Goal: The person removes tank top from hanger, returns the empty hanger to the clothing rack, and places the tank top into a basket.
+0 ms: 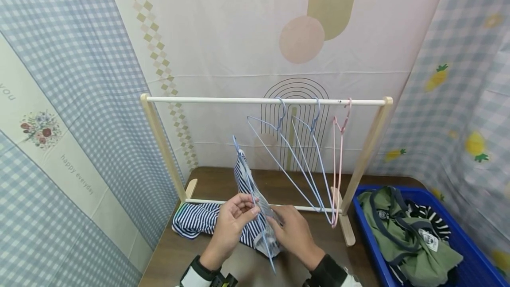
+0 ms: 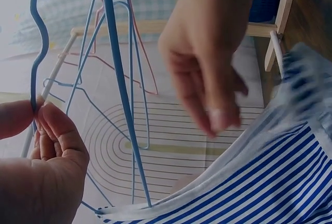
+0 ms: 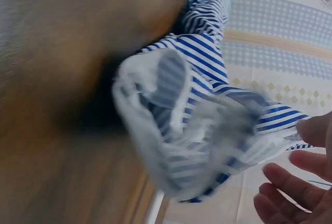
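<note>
A light blue hanger [image 1: 272, 261] is pinched between the thumb and fingers of my left hand [image 1: 235, 218]. In the left wrist view, its wavy wire [image 2: 40, 42] passes between my fingertips. A navy-and-white striped garment [image 1: 249, 234] hangs from the hanger's far corner. Part of it lies bunched on the table to the left. My right hand [image 1: 296, 234] is beside the garment on the right. Its fingers [image 3: 293, 185] are apart and loosely bent, with no cloth gripped between them. The garment's pale opening [image 3: 137, 97] is blurred in the right wrist view.
Behind my hands stands a drying rack with a white bar [image 1: 223, 100] and wooden legs [image 1: 165, 154]. Two blue hangers [image 1: 282, 138] and a pink hanger [image 1: 340, 154] hang on its right half. A blue basket [image 1: 368, 251] of clothes, with a green garment [image 1: 422, 247] on top, sits at right.
</note>
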Available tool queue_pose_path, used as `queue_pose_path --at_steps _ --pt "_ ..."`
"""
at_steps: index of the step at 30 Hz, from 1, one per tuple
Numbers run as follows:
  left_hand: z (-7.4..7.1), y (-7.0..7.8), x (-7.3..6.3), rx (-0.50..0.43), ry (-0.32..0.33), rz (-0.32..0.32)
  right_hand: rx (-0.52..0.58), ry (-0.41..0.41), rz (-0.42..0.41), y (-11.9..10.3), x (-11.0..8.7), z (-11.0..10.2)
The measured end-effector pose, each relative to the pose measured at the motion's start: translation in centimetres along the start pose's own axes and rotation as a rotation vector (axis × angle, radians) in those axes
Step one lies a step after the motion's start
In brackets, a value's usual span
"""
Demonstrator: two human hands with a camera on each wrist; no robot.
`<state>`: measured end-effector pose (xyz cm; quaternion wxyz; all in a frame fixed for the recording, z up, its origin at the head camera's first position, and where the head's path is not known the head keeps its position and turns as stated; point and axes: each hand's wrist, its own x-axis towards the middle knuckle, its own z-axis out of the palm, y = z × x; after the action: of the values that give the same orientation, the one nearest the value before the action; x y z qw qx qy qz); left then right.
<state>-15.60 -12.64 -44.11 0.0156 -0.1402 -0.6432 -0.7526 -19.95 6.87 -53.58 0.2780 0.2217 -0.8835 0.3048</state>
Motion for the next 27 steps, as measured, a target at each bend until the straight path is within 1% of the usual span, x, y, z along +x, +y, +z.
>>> queue_pose_path --at_steps 4,10,16,20,24,27 --pt "0.0 -0.1 -0.3 0.024 -0.022 -0.003 0.07 0.028 0.005 -0.7 1.6 0.5" --pt "-0.2 -0.3 -0.6 0.027 -0.066 0.043 0.157 0.051 0.051 -2.2 5.0 1.2" --pt "-0.3 -0.2 -0.9 0.034 -0.101 0.092 0.146 0.028 0.151 -3.4 8.0 1.8" --pt "-0.3 -0.1 -1.0 0.034 -0.11 0.112 0.149 0.022 0.208 -3.8 9.2 2.1" --pt "-0.3 -0.1 -1.2 0.027 -0.119 0.103 0.172 0.048 0.238 -3.8 9.8 2.4" --pt "-0.2 0.0 -1.3 0.019 -0.128 0.092 0.175 0.076 0.243 -3.7 10.0 2.6"
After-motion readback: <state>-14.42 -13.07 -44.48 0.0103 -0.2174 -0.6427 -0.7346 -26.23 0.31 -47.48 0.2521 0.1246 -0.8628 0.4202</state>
